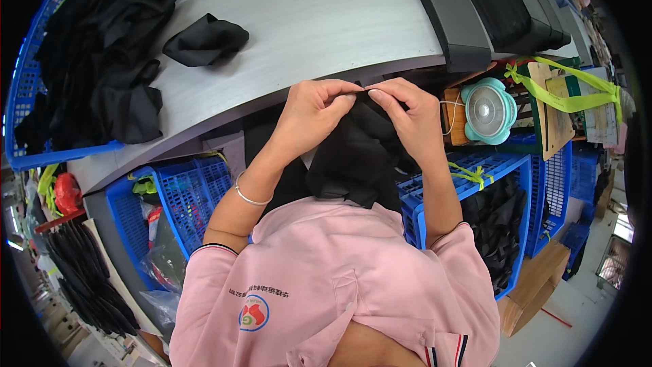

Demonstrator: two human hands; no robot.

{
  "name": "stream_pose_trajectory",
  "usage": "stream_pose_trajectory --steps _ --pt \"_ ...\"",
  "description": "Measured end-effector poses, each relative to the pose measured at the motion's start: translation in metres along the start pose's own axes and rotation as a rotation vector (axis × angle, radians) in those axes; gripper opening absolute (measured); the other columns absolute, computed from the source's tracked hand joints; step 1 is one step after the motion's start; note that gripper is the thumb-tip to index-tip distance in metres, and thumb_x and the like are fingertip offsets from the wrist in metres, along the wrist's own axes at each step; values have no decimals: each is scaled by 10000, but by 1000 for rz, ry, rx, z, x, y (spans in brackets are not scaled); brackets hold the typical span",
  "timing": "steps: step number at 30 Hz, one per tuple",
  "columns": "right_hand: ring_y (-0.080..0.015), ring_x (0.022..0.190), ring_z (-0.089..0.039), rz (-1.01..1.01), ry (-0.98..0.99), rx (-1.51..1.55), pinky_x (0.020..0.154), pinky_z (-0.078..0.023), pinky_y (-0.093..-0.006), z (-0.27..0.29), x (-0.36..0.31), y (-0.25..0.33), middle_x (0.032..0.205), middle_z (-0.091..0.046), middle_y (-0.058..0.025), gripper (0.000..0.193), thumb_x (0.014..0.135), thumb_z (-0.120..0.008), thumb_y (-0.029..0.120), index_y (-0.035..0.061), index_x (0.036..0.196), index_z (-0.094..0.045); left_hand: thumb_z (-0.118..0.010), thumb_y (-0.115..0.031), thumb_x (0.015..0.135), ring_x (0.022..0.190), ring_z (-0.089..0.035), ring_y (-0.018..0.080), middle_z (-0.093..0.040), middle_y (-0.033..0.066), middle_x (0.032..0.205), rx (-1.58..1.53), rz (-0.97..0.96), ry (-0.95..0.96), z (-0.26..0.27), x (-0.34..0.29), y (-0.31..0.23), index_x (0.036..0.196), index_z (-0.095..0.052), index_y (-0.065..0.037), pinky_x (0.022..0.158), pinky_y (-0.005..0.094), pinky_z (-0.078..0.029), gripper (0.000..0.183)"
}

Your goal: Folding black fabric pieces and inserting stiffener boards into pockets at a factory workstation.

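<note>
Both hands are pinched shut on the top edge of one black cloth (360, 156), held in the air just off the near edge of the grey table (319, 20). The left hand (316, 115) grips with thumb and forefinger; the right hand (407, 119) meets it almost fingertip to fingertip, so the pinches sit side by side on the same short stretch of edge. A thin pale thread or tag seems to run between the fingertips, too small to tell which. The rest of the cloth hangs bunched below the hands, down to the pink shirt (333, 285).

By the look of it, the work on this piece is at an early or middle point: the edge is being handled, and the piece is neither folded nor laid down.

One crumpled black piece (207, 41) lies alone on the table, toward its left side. A heap of black cloth (102, 47) fills the blue basket (20, 81) at the left end. Under the table stand a blue crate (183, 197) on the left and another with black pieces (499, 217) on the right. A small teal fan (487, 110) sits beyond the right hand, and dark trays (455, 17) lie at the table's far right corner.
</note>
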State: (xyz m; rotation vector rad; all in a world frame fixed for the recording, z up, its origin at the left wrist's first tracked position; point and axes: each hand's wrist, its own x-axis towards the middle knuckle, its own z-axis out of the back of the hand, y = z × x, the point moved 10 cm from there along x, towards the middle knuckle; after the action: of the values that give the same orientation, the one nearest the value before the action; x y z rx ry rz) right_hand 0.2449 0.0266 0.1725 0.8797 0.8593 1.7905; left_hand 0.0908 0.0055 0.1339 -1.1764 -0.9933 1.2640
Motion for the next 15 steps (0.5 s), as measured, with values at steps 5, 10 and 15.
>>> stream_pose_trajectory --steps 5,10,15 --pt "-114 732 -626 -8 20 58 675 -475 -233 -2 3 -8 812 -696 -71 94 873 -716 47 -41 908 -709 -617 -70 913 622 -478 -3 -608 -67 716 -143 69 7 2 0 13 982 -720 7 535 186 -365 145" --pt "-109 640 -565 -60 94 124 608 -436 -252 -6 4 -18 737 -669 -59 134 855 -743 116 -14 874 -716 -610 -83 913 689 -524 11 -632 -52 764 -146 100 50 0 2 21 967 -712 4 614 192 -423 144" --pt "-98 653 -577 -54 110 150 615 -442 -248 -6 4 -19 734 -679 -47 149 842 -758 124 -18 852 -716 -597 -89 921 733 -562 27 -664 -29 812 -201 108 97 -4 3 22 978 -722 9 663 190 -459 169"
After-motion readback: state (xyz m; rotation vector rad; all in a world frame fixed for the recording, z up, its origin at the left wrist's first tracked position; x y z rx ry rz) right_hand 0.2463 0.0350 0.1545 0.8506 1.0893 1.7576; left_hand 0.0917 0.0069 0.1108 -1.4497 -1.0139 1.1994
